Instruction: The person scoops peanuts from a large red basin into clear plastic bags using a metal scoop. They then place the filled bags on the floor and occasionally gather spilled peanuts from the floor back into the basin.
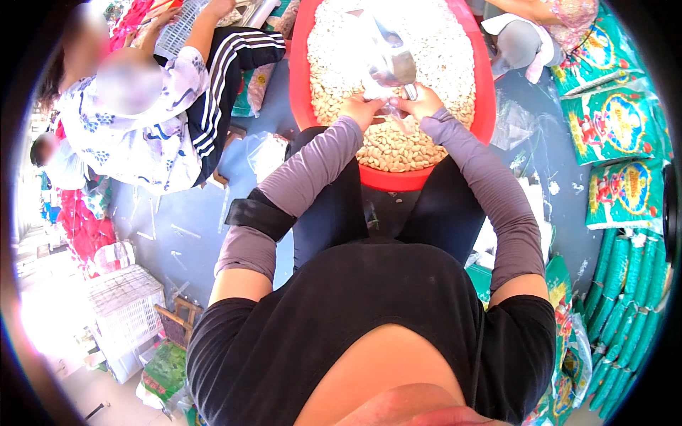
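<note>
Both hands are over a red tub (301, 78) heaped with pale tan nuts or beans (401, 150), whose exact kind I cannot make out. My left hand (361, 111) pinches one side of a small clear plastic bag (403, 121). On the other side, my right hand (422, 103) has its fingers closed on the same bag. Just beyond them a shiny metal scoop (399, 65) lies on the heap, its short handle pointing back at my right fingers. Whether those fingers touch the handle, I cannot tell. Glare washes out the middle of the heap.
A person in a patterned white top (135, 142) sits at the left. Another person's arm (526, 10) shows at the far right. Green printed sacks (616, 124) and tied green bundles (625, 291) are stacked along the right. A white crate (128, 312) stands at lower left.
</note>
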Tool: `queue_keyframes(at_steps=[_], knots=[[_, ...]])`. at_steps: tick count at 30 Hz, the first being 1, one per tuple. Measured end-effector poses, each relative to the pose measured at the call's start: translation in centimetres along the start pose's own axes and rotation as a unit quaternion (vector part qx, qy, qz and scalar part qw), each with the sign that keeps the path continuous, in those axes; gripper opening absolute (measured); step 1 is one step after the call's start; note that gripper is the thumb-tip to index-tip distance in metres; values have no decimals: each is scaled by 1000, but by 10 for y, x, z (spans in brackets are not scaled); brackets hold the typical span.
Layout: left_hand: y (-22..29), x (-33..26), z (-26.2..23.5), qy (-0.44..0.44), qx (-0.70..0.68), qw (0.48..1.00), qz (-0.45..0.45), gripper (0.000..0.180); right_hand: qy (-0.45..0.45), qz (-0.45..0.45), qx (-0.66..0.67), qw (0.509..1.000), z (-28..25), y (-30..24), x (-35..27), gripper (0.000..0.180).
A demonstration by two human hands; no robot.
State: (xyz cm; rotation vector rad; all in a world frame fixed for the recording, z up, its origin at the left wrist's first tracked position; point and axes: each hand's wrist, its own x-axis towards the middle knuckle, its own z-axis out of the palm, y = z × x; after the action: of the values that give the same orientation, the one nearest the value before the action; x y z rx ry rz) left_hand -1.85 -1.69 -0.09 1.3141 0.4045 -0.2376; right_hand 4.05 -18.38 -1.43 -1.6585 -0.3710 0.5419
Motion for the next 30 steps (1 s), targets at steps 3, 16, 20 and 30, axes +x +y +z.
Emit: queue_keyframes(at_steps=[3,16,20,30], knots=[[5,3,-11,45,38,998,7,19,111,-8,-41,993,6,-12,1,21],[8,21,-33,3,388,910,146,37,109,24,-130,985,-86,23,5,23],[-10,25,-9,18,368,925,93,87,17,14,25,999,-50,-4,5,22],[27,17,-47,33,353,916,188,50,40,191,-38,980,-92,-10,2,20]])
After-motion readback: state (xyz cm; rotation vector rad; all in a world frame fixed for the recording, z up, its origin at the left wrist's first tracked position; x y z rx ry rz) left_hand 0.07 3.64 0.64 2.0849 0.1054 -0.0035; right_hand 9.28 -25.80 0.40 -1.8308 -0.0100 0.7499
